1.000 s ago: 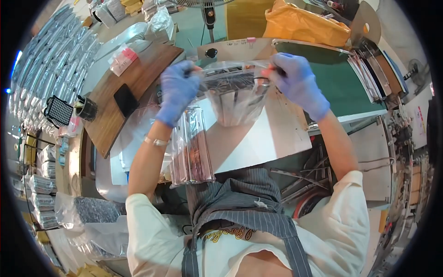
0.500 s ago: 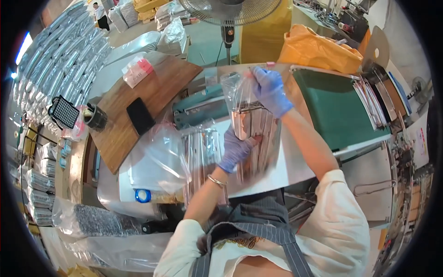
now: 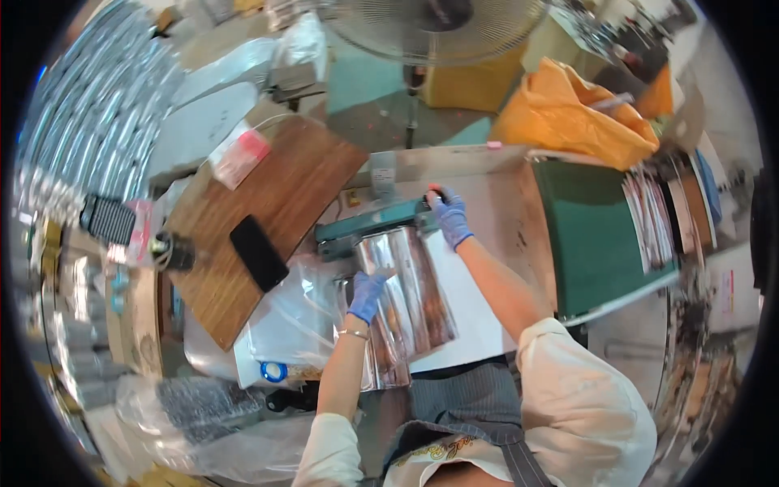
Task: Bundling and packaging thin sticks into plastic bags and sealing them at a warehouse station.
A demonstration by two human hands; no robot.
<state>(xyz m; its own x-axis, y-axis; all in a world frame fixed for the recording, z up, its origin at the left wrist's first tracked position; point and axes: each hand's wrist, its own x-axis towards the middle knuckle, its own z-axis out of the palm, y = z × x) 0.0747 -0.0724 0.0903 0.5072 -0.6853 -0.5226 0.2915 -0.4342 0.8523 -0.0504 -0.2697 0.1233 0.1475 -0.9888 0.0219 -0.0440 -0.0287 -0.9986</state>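
Note:
My right hand, in a thin blue-violet glove, is closed round the handle end of a teal bar bag sealer. A clear plastic-wrapped packet of shiny, brownish flat pieces lies on the white table, its far end against the sealer's bar. My left hand, gloved alike, grips the packet at its left side, though its fingers are partly blurred. Beneath and left of that hand lies another shiny wrapped packet. A pile of clear plastic bags is further left.
A brown wooden board holds a black phone and a pink-and-white pack. A blue tape roll sits near the front edge. Rightward is a dark green surface; an orange bag and fan stand beyond.
The packet, held up in both hands before, now lies flat with its far end at the sealer. My right hand has left the bag's top and taken hold of the sealer's handle.

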